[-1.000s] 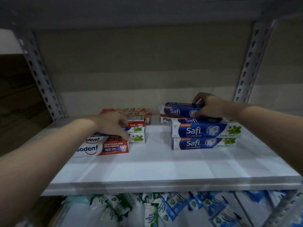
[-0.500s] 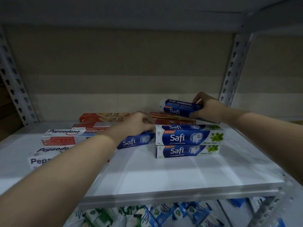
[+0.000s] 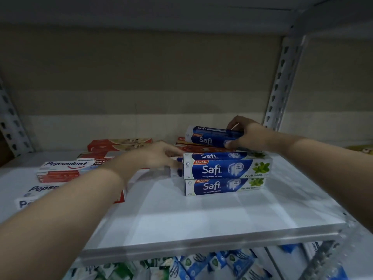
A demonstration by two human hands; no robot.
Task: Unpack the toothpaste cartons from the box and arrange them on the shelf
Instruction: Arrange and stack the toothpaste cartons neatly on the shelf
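Stacking: my right hand (image 3: 245, 136) grips a blue Safi toothpaste carton (image 3: 212, 136) above the two-carton Safi stack (image 3: 226, 174) on the white metal shelf (image 3: 201, 217); my left hand (image 3: 159, 156), fingers loosely spread, touches the stack's end. Next I'd lower it squarely.

We reach both bare forearms in over the shelf's front edge. Our left hand (image 3: 159, 156) lies palm down, fingers stretched toward the right, blurred at the tips. Our right hand (image 3: 245, 135) is raised nearer the back edge, thumb below and fingers curled over, clamped on a carton.
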